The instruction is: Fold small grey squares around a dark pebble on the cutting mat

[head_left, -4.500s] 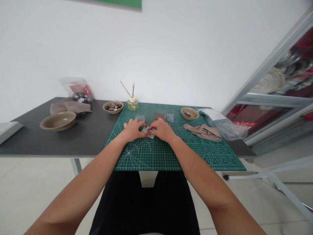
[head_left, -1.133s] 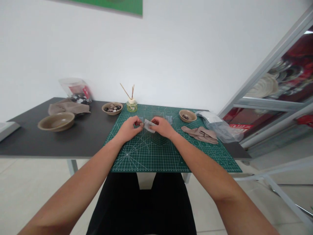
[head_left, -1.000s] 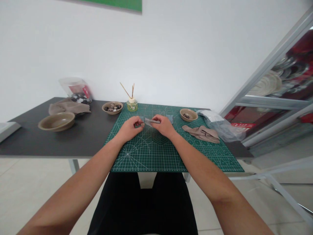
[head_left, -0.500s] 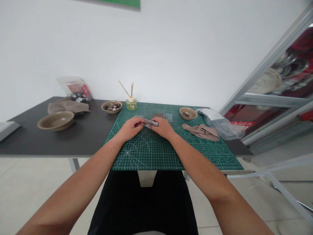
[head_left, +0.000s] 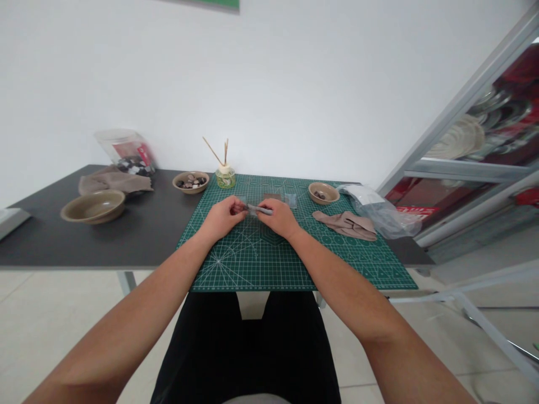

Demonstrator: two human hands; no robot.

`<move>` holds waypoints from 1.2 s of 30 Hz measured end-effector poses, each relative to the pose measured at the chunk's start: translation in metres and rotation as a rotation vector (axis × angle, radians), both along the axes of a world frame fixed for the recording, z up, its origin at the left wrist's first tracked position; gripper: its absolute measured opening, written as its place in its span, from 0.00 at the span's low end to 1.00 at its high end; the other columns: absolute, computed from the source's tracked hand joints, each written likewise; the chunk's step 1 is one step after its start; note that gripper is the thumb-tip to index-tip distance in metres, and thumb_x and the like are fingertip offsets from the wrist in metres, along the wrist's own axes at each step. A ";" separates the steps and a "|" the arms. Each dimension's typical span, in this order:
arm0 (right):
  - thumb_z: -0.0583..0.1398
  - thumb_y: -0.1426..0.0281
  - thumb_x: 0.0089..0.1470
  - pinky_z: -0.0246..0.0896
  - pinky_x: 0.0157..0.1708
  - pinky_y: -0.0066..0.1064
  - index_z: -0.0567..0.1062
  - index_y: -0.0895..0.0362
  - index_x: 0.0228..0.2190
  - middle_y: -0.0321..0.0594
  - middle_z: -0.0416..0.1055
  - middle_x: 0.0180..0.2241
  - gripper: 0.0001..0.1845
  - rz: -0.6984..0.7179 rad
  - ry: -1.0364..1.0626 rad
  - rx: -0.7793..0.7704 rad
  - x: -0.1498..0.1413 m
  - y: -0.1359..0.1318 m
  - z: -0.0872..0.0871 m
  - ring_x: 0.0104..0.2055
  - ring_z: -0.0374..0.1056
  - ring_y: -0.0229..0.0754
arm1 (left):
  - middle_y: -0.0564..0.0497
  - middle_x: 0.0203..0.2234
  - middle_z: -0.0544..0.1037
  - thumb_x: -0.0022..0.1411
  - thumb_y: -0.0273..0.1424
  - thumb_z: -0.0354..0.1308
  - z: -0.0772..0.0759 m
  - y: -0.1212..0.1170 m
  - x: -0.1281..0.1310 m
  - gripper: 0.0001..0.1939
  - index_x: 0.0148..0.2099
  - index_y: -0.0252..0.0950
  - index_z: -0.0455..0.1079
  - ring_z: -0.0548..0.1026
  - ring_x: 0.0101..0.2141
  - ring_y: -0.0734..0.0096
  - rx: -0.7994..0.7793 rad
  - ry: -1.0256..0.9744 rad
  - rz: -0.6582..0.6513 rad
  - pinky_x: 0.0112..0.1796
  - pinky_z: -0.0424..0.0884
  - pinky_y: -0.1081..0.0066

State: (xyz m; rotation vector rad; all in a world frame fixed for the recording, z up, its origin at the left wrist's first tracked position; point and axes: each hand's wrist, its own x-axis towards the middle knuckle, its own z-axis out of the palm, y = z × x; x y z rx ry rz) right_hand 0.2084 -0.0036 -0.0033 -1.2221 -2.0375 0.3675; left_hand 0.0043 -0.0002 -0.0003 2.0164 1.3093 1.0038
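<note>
Reads as a small craft workspace, home or studio unclear. Evidence: gridded green cutting mat [head_left: 261, 269] lower center, bowl of pebble-like pieces [head_left: 190, 191] left of center, glass-front cabinet [head_left: 463, 168] at right

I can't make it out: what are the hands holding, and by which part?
A small greyish strip: left hand at its left end, right hand towards its right.

Both hands [head_left: 225, 217] [head_left: 279, 217] close together, fingers [head_left: 240, 206] curled

Dark table [head_left: 143, 238] holds 1 green mat [head_left: 265, 275] and, left of it, 2 bowls [head_left: 93, 207], 1 cloth [head_left: 113, 180].
</note>
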 end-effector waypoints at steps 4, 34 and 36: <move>0.59 0.72 0.56 0.61 0.43 0.31 0.79 0.55 0.38 0.39 0.75 0.36 0.09 0.043 -0.028 0.028 -0.005 -0.005 0.004 0.39 0.69 0.40 | 0.55 0.26 0.74 0.56 0.37 0.59 0.002 0.000 0.000 0.08 0.35 0.38 0.69 0.69 0.27 0.71 0.005 0.022 0.053 0.31 0.64 0.71; 0.49 0.75 0.63 0.58 0.58 0.45 0.66 0.55 0.61 0.40 0.61 0.64 0.26 0.149 -0.364 0.268 -0.016 -0.019 0.007 0.56 0.63 0.47 | 0.56 0.21 0.73 0.45 0.30 0.61 0.009 -0.005 0.004 0.10 0.33 0.35 0.71 0.67 0.22 0.76 -0.082 -0.272 0.089 0.26 0.61 0.75; 0.49 0.75 0.64 0.59 0.57 0.44 0.67 0.56 0.61 0.40 0.62 0.63 0.26 0.126 -0.366 0.269 -0.017 -0.020 0.008 0.55 0.64 0.48 | 0.56 0.21 0.74 0.45 0.31 0.62 0.011 -0.006 0.004 0.09 0.32 0.35 0.71 0.68 0.23 0.76 -0.071 -0.267 0.102 0.26 0.62 0.75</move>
